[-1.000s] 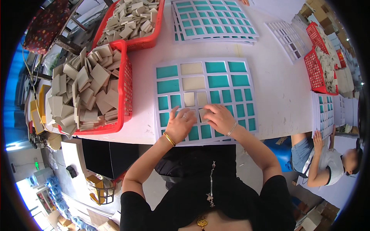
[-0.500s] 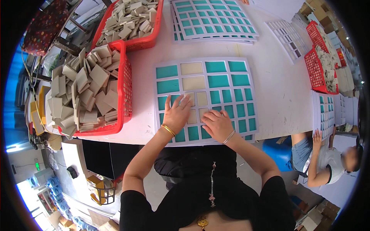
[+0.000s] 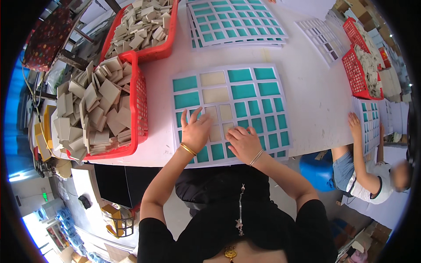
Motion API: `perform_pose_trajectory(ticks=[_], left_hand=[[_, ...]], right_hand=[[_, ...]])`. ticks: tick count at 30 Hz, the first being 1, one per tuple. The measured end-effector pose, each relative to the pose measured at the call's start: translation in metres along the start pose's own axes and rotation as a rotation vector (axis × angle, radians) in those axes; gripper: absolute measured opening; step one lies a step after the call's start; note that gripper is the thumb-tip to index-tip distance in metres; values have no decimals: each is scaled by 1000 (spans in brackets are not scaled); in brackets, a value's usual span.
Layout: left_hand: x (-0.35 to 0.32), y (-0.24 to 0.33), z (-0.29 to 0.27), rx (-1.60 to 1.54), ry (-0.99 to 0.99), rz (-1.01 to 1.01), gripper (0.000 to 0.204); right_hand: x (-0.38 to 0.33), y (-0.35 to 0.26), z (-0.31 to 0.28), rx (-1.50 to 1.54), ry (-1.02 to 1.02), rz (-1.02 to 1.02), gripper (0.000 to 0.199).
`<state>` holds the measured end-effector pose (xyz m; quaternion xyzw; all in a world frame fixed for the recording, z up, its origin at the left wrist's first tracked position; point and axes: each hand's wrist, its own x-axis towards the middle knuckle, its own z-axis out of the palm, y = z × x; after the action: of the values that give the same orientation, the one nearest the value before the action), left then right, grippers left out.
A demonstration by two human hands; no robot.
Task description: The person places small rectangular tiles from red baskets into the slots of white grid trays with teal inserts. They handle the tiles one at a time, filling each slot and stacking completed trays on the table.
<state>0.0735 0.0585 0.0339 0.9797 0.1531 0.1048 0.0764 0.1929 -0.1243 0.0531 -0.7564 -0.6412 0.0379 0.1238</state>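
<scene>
A white grid frame [image 3: 283, 116] with teal-backed openings lies flat on the table before me. Beige tiles fill some openings in its second column: two wide ones, such as the upper tile [image 3: 213, 78], and several narrow ones below, such as the small tile [image 3: 225, 112]. Over the left part of the frame is my left hand [image 3: 195, 130], its fingers apart and its index finger blurred beside the narrow tiles. My right hand [image 3: 244, 142] rests on the frame with bent, spread fingers, its fingertips at a lower narrow tile [image 3: 227, 128]. Neither hand visibly holds anything.
Left of the frame stands a red basket [image 3: 139, 109] heaped with beige tiles, another red basket [image 3: 169, 46] behind it. More teal grid frames [image 3: 237, 24] are stacked at the back. Far right are further red baskets [image 3: 353, 72], frames and another person [image 3: 372, 182].
My left hand's fingers have lifted and spread from the narrow tiles. My right hand stays by the lower tile, barely shifted. The other person's arm has moved, and the whole view has shifted slightly.
</scene>
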Motion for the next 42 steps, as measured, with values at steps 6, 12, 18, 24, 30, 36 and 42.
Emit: perform_pose_trajectory(ticks=[6, 12, 18, 24, 30, 36, 42], left_hand=[[1, -1, -18, 3, -70, -5, 35], [-66, -48, 7, -357, 340, -503, 55], [-91, -17, 7, -399, 210, -590, 59], [-87, -18, 2, -541, 334, -609, 54], [-46, 34, -30, -697, 512, -417, 53], [29, 107, -29, -971, 261, -23, 62], [27, 100, -69, -859, 432, 51, 54]], right_hand=[[-3, 9, -1, 198, -4, 43, 36], [-53, 94, -5, 82, 602, 462, 50], [-113, 136, 28, 196, 423, 889, 46], [-109, 115, 21, 464, 771, 833, 33], [-163, 169, 10, 599, 908, 1068, 33], [-343, 343, -62, 77, 721, 1169, 39], [-340, 346, -126, -243, 844, 1131, 66]])
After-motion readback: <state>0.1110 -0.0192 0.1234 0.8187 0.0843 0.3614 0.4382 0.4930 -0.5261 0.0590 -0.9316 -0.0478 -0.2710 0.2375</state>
